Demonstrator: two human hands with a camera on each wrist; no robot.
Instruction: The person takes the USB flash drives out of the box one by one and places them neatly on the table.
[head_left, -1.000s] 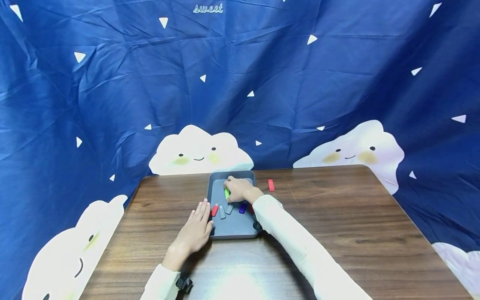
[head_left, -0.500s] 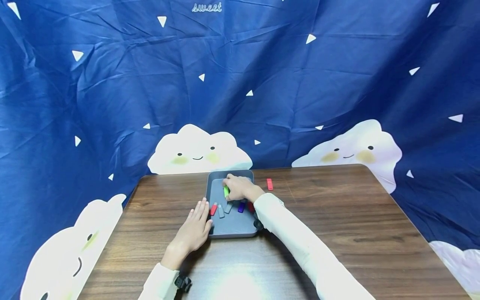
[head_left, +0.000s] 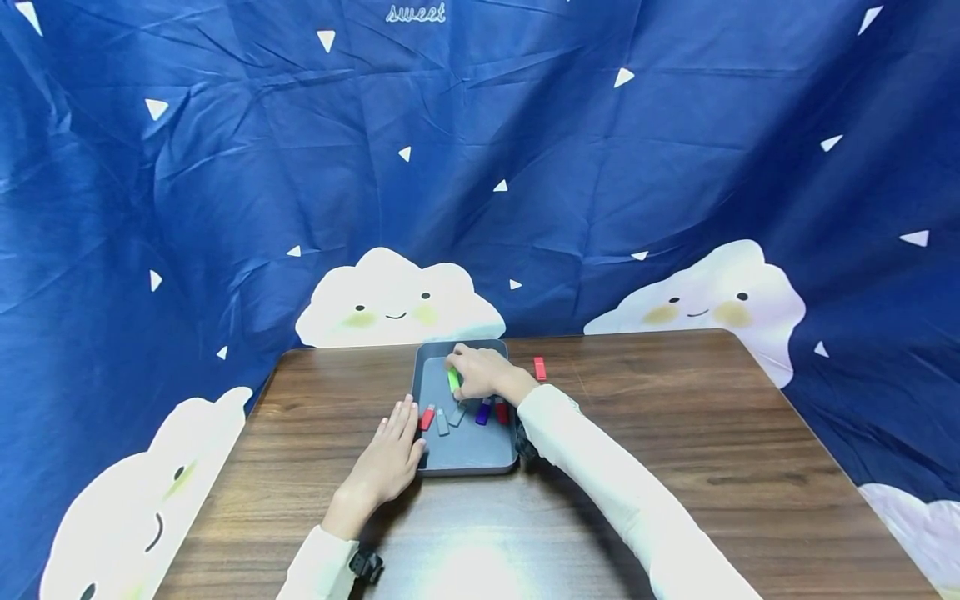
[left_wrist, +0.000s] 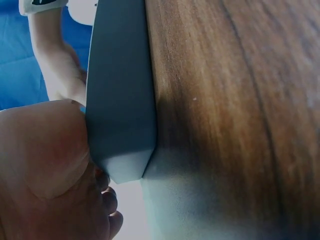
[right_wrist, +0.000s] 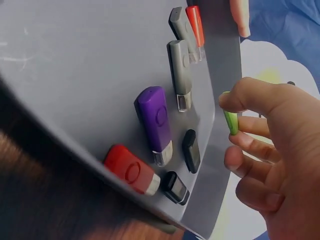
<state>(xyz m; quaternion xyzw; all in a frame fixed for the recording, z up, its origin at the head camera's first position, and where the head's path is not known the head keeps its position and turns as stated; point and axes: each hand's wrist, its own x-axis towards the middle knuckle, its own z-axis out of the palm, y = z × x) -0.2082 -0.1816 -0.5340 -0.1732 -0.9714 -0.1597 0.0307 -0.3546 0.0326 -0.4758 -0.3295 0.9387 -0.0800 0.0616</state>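
A lime-green USB flash drive (head_left: 453, 380) is pinched between the thumb and fingers of my right hand (head_left: 483, 372), over the far part of the grey tray (head_left: 467, 460). In the right wrist view, the green drive (right_wrist: 231, 119) is seen nearly edge-on. My left hand (head_left: 384, 454) rests with straight fingers against the tray's left rim. Lying in the tray are a purple drive (right_wrist: 154, 120), a red drive (right_wrist: 132, 170), two grey drives (right_wrist: 180, 70), another red drive (right_wrist: 196, 25) near the left wall, and two small black drives (right_wrist: 190, 150).
A red stick (head_left: 540, 368) lies on the wooden table (head_left: 675, 433) just right of the tray. A blue curtain (head_left: 480, 217) with white clouds hangs behind the table's far edge.
My right forearm has shifted slightly to the right, showing more of the red drive at the tray's right wall. The green drive stays pinched; my left hand has kept its place.
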